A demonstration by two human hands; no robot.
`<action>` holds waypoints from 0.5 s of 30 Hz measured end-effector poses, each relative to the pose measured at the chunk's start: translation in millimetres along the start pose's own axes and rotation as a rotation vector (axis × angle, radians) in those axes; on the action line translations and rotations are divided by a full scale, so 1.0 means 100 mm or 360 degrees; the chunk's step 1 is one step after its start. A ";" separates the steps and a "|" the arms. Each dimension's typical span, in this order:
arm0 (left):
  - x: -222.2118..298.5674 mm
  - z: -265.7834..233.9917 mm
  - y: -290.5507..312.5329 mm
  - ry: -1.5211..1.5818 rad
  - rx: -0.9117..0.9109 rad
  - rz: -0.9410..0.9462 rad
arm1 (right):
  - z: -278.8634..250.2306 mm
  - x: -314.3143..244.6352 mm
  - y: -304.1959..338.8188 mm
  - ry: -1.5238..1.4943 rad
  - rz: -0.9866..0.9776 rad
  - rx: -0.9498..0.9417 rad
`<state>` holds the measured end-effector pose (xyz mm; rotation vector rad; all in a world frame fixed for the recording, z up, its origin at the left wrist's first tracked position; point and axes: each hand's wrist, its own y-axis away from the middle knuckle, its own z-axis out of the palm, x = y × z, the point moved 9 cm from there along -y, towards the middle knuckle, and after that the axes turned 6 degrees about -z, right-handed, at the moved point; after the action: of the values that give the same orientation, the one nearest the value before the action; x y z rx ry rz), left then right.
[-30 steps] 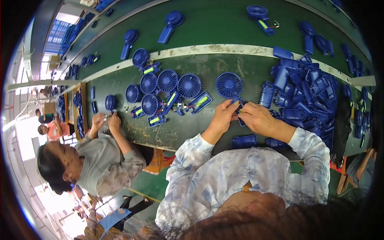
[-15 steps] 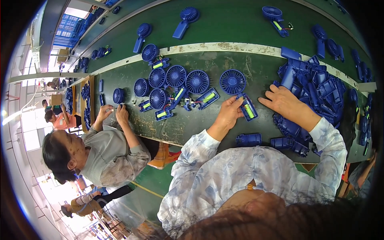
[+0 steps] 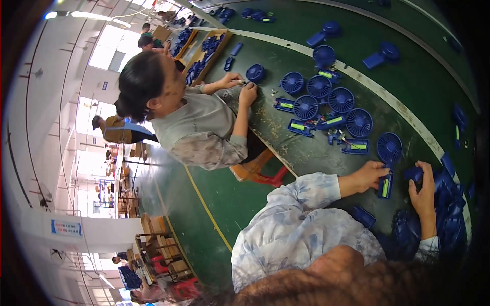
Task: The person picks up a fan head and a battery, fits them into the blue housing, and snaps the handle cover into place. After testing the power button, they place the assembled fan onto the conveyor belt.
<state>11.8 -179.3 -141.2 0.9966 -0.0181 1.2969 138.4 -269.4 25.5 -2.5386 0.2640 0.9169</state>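
My left hand (image 3: 371,176) is closed on the handle of a blue handheld fan (image 3: 389,147), whose round grille lies on the table beyond my fingers. That handle is uncovered, and a yellow-green battery (image 3: 385,186) shows inside it. To its right, my right hand (image 3: 424,193) grips a blue plastic handle cover (image 3: 414,174) between thumb and fingers, a little apart from the fan. Close by the right hand is a heap of blue plastic shells (image 3: 449,204), partly dark at the view's rim. One loose shell (image 3: 363,217) lies near my left forearm.
Several blue fans (image 3: 341,100) with uncovered handles and batteries cluster left of my hands. A co-worker (image 3: 199,122) sits at the left, hands near another fan (image 3: 255,73). Beyond a pale dividing strip (image 3: 393,99), more fans (image 3: 382,55) lie on a green surface.
The view has swung left and tilted, shifting the table rightward. My right hand, earlier beside the heap with fingers apart, now holds a blue handle cover. My left hand keeps the fan.
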 end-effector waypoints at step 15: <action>0.20 0.18 -0.11 0.0262 -0.0163 -0.0053 | -0.01 0.07 0.22 0.0864 0.0200 -0.0138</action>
<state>36.3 -174.1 -126.9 0.7980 0.0573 1.3307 137.2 -289.9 14.8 -2.8352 0.5586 0.2621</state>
